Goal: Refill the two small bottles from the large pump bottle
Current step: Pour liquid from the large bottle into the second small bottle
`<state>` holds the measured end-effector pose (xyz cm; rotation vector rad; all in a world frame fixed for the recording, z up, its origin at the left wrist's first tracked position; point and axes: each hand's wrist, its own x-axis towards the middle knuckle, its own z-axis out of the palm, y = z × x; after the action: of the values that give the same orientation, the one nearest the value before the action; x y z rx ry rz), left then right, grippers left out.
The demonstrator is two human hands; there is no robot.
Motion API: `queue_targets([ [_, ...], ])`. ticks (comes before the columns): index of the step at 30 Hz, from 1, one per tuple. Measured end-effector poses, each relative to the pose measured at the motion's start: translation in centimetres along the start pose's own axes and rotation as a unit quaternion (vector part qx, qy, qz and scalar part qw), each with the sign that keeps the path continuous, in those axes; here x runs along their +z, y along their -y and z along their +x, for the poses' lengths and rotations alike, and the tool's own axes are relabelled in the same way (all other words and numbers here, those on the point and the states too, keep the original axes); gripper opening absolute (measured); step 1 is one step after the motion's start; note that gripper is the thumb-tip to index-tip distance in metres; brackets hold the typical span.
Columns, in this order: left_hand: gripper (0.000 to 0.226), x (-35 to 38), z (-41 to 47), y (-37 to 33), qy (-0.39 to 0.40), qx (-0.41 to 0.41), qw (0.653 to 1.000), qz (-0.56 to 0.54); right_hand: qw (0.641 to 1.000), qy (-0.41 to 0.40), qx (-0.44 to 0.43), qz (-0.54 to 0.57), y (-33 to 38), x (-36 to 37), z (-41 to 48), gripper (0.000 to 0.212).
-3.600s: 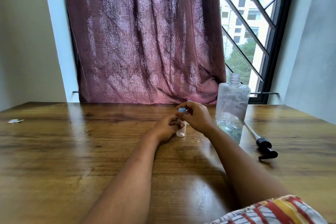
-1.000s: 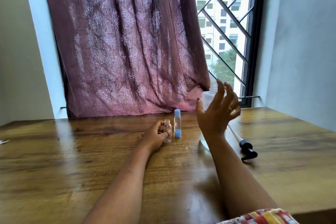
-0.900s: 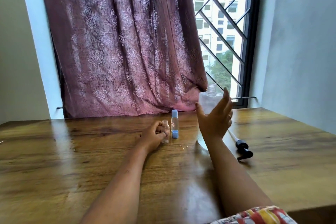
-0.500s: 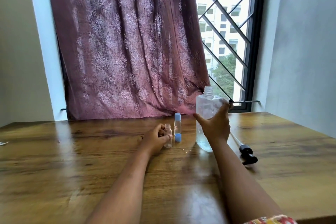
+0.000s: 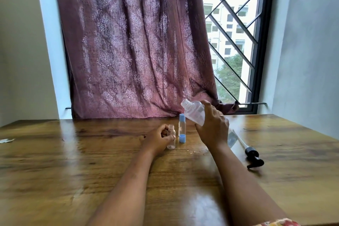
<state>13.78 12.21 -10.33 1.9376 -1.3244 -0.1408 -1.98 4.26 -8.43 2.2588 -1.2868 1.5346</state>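
Tips the large clear plastic pump bottle (image 5: 194,113) to the left, upright on the table half a second ago, with its open threaded neck now pointing up and left, above and just right of the small bottles. Grips it round the body with the right hand (image 5: 213,130), fingers curled over the far side; base hidden behind that hand, so cannot tell whether clear of the wood. Steadies the short clear uncapped small bottle (image 5: 171,139) with the left hand (image 5: 157,139), fingers and thumb curled round it, upright on the table. Just beside it to the right: taller slim clear bottle with a blue cap (image 5: 182,126), already closed, and a loose blue cap (image 5: 182,138) at its foot. Further right, flat on the brown wooden table (image 5: 73,170): black pump head with long dip tube (image 5: 254,158). Behind all, mauve patterned curtain (image 5: 137,42).

Looks like the start of the pour into the second small bottle. Calls next for bringing the wide neck right over the narrow mouth and tilting slowly, holding the small bottle firm; risks a spill otherwise.
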Motion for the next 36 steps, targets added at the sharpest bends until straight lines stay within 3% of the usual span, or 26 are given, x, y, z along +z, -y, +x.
queue_targets([
  [8,0.043,-0.2,-0.4,-0.1,-0.004,0.0,1.0,-0.029,0.996,-0.013,-0.06,-0.066,-0.4,1.4,-0.2,0.077],
  [24,0.041,0.2,0.3,0.6,0.0,0.008,0.999,-0.034,0.991,0.054,-0.076,-0.093,-0.4,1.7,-0.3,0.073],
  [28,0.052,0.4,0.8,0.9,0.016,0.008,0.997,-0.072,0.989,0.066,-0.084,-0.1,-0.3,1.7,-0.3,0.075],
  [36,0.04,0.2,0.5,0.5,-0.014,0.01,1.0,-0.024,0.986,0.081,-0.089,-0.113,0.0,1.4,-0.3,0.076],
])
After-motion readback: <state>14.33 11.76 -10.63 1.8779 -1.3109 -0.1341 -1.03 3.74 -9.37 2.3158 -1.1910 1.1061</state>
